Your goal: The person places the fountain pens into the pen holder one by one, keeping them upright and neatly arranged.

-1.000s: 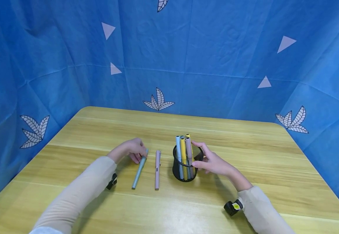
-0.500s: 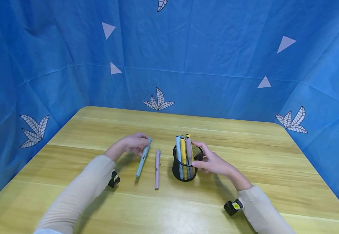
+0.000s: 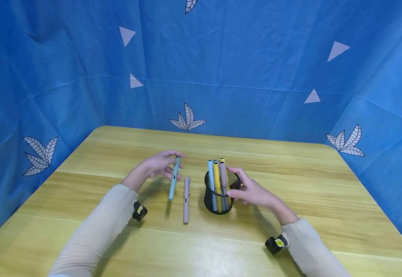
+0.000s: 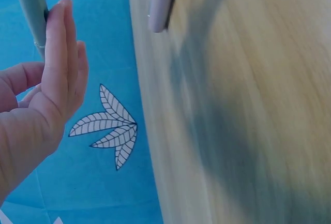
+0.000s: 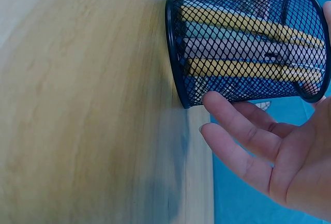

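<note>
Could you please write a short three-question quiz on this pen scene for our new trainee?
1. True or false: the left hand holds the light blue pen clear of the table.
2. Which pen lies flat on the table? A) yellow B) pink C) black
3. Fill in: the right hand rests its fingers against the black mesh ____.

Key: 1 true. 2 B, the pink pen. 3 pen holder.

Beige sleeves (image 3: 97, 227), black wrist cameras (image 3: 275, 244)
</note>
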`<state>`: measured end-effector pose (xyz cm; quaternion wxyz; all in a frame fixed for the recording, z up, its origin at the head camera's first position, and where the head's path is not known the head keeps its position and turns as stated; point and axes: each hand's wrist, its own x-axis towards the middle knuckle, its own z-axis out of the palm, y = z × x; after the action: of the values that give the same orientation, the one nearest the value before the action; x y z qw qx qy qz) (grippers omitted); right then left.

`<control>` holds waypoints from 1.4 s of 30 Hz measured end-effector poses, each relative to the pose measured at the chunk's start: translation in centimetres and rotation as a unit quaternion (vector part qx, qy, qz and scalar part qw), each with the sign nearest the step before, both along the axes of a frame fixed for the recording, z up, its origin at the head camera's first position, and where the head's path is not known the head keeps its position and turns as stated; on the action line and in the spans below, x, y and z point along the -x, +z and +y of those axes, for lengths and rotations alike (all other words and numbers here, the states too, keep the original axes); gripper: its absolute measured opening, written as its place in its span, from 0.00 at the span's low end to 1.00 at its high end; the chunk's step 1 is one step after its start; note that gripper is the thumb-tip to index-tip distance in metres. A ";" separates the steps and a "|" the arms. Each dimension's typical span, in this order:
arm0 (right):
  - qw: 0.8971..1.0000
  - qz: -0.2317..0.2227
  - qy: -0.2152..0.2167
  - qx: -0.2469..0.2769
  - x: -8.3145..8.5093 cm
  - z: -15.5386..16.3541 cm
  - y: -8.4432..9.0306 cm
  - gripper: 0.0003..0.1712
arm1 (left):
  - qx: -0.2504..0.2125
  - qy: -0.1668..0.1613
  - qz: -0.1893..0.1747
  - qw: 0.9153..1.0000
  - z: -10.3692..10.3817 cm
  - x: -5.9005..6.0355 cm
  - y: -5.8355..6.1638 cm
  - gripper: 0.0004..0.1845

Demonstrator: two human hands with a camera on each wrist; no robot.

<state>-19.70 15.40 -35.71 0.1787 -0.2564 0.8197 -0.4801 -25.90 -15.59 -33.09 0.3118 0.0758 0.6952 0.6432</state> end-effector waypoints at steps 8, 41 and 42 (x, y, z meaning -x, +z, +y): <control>1.000 0.004 -0.002 -0.001 0.0 -0.1 0.0 0.40 | -0.015 0.000 0.017 1.000 0.5 0.0 0.6 0.21; 1.000 0.000 -0.010 -0.003 -0.1 0.0 -0.1 0.40 | -0.032 -0.055 0.115 0.991 2.9 -1.0 3.5 0.18; 1.000 0.000 -0.010 -0.003 0.0 0.0 -0.1 0.40 | -0.033 -0.054 0.116 0.991 2.9 -1.0 3.6 0.18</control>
<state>-19.65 15.43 -35.80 0.1750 -0.2478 0.8234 -0.4796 -24.89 -12.65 -29.49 0.2606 0.1980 0.6996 0.6351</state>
